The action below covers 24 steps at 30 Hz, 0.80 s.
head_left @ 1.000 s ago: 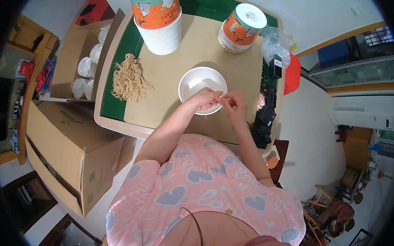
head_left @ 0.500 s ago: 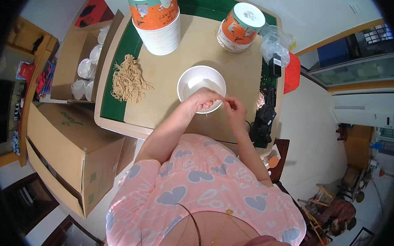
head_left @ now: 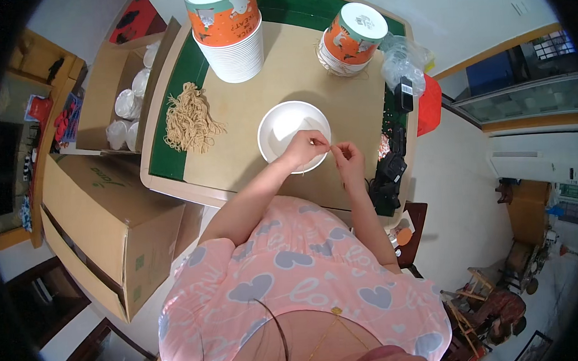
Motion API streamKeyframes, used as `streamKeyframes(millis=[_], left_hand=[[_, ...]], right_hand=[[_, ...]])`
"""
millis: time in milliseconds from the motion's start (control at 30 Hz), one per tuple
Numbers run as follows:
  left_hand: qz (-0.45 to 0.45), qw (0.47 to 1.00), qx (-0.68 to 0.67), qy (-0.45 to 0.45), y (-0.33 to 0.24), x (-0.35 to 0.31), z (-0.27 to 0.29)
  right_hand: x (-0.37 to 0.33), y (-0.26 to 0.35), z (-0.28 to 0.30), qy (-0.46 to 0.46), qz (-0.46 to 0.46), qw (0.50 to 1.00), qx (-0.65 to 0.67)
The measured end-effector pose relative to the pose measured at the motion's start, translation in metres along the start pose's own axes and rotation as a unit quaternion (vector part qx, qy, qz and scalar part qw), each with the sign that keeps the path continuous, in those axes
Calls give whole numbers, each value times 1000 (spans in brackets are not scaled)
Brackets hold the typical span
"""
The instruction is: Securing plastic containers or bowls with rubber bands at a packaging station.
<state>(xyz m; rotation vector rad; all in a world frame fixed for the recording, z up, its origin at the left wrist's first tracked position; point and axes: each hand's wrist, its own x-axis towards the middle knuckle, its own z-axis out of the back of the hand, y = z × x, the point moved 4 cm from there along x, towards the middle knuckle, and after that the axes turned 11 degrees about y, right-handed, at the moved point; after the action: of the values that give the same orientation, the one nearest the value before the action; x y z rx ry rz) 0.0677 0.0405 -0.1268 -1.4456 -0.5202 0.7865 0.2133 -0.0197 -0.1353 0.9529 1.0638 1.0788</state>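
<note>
A white paper bucket stands on the table close in front of me, its open mouth facing up. Over its right rim my left hand pinches with thumb and forefinger. Just right of it my right hand pinches too, the fingertips of both hands nearly meeting. Whatever lies between the fingers is too small to make out. A short pale strand pokes out at the bucket's near rim. Left of the bucket lies a loose heap of beige cord.
A tall stack of orange-printed white buckets stands back left, a shorter stack back right. Clear plastic bags and black devices line the table's right edge. Cardboard boxes stand on the left, one holding white wrapped items.
My left hand's fingers have opened out from a curled fist into a pinch. Both hands stay together by the bucket's right rim. The view has shifted slightly.
</note>
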Motion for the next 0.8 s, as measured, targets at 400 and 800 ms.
streamKeyframes(millis=[400, 800], left_hand=[[-100, 966, 239, -9, -49, -19, -7], [-5, 999, 39, -32, -8, -13, -3]], right_hand=[[-5, 11, 0, 40, -123, 963, 235], [-11, 13, -7, 95, -110, 967, 211]])
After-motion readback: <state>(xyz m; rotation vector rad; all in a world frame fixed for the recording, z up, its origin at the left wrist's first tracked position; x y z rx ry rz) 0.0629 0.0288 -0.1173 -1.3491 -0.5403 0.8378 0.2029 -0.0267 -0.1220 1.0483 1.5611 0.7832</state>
